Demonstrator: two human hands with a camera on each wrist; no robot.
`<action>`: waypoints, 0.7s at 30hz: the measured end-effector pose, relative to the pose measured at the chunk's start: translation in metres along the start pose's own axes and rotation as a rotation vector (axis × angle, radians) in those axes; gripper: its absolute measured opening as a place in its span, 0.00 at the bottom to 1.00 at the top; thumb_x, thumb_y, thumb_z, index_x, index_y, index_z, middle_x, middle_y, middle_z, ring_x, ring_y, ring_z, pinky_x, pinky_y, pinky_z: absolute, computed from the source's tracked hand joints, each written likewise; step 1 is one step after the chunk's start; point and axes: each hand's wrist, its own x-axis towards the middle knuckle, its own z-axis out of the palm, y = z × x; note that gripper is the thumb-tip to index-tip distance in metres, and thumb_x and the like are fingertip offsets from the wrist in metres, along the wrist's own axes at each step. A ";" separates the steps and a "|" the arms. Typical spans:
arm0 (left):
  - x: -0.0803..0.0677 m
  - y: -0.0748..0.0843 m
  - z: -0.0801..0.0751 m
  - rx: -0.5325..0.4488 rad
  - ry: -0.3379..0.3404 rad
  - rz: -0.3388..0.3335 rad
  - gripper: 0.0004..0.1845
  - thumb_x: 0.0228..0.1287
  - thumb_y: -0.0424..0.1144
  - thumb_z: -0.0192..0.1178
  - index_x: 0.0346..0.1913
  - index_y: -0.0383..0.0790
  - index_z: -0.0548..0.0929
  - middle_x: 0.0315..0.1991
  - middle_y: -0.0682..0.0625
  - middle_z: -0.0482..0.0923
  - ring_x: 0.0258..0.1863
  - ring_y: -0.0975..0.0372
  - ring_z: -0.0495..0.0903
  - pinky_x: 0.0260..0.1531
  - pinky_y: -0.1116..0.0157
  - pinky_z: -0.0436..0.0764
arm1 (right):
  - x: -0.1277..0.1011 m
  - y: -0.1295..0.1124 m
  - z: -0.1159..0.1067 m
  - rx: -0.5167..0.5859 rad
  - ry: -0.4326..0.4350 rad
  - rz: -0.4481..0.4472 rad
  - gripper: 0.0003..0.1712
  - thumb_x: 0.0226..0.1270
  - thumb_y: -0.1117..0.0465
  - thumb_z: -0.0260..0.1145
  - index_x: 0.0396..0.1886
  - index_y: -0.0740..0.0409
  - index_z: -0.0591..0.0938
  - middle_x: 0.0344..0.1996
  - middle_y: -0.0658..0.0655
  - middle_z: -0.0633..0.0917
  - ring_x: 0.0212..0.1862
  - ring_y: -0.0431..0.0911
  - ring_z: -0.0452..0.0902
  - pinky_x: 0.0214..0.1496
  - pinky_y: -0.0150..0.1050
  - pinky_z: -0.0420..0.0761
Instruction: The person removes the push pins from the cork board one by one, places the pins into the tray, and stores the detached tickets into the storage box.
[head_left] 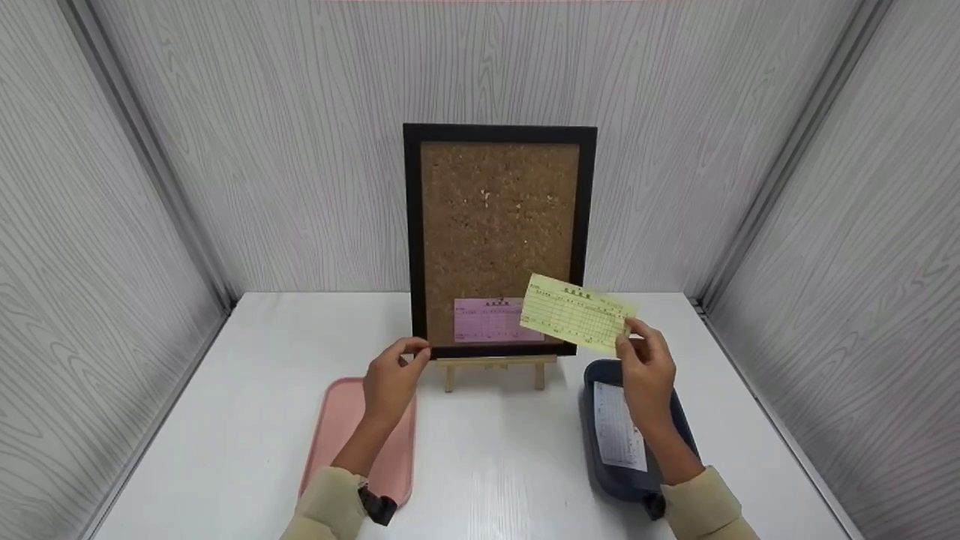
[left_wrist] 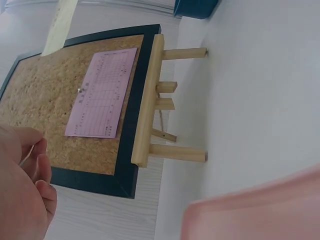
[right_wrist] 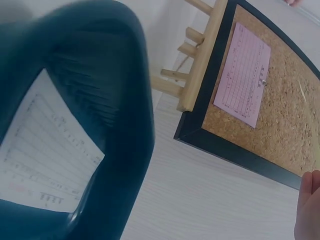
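My right hand (head_left: 651, 375) pinches the right end of a yellow printed slip (head_left: 574, 313) between thumb and fingers. The slip tilts in front of the lower right of a black-framed cork board (head_left: 499, 217), overlapping a pink slip (head_left: 487, 321) in the head view. A small silver pushpin (left_wrist: 79, 90) sits at the pink slip's edge. Near the board's lower left corner is my left hand (head_left: 394, 379), thumb and index fingertip together, the other fingers curled. I cannot tell whether something small is between them.
A small wooden easel (head_left: 495, 362) supports the board. At left on the white table (head_left: 495, 480) lies a pink tray (head_left: 319, 450), partly under my left forearm. Under my right arm is a dark blue tray (head_left: 596, 465) with a white printed slip (head_left: 619, 427).
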 end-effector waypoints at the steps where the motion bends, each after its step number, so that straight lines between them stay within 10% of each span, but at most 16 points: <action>1: -0.002 -0.003 -0.002 0.007 -0.001 -0.009 0.07 0.68 0.45 0.66 0.45 0.50 0.88 0.40 0.57 0.87 0.28 0.63 0.75 0.26 0.65 0.71 | -0.002 0.000 -0.003 0.003 0.002 0.002 0.20 0.74 0.70 0.61 0.63 0.65 0.78 0.54 0.62 0.79 0.42 0.43 0.77 0.37 0.25 0.74; 21: -0.039 -0.058 -0.030 0.160 -0.092 -0.175 0.08 0.71 0.46 0.63 0.48 0.53 0.87 0.43 0.58 0.87 0.39 0.60 0.81 0.35 0.61 0.74 | -0.049 0.041 -0.069 -0.115 0.127 0.274 0.23 0.76 0.55 0.62 0.67 0.52 0.76 0.56 0.49 0.77 0.46 0.38 0.76 0.42 0.24 0.77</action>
